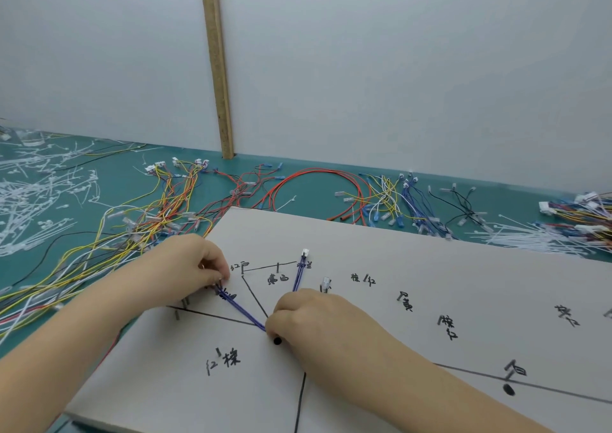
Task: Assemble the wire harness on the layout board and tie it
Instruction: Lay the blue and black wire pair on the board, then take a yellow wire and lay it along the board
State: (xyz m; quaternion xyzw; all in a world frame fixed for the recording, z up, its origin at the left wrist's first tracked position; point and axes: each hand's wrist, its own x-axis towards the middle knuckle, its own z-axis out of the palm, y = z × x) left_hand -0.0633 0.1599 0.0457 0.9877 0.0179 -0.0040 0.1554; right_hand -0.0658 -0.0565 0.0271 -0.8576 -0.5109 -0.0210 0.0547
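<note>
A pale, matte wall with a vertical strip of raw wood [218, 65] backs a teal work surface [314, 197]. On this surface lies the layout board [414, 267], a flat grey-white sheet marked with black ruled lines and handwritten characters and studded with short metal pins; its near and right edges are cut off by the frame. The purple wires [243, 311] run in a V across the board: one branch rises to a small white connector [305, 252], the other slants up-left. The left hand [195, 267], fingers curled, pinches the upper-left end of this bundle; the exact contact is hidden under the fingertips. The right hand [308, 313], also curled, grips the wires at the bend of the V, concealing that bend. A second white connector [326, 282] stands just beyond the right knuckles. Behind the board lie tangled multicoloured wires [159, 214], looped red wires [318, 194], and translucent white cable ties [36, 194], the latter blurred at both margins.
</note>
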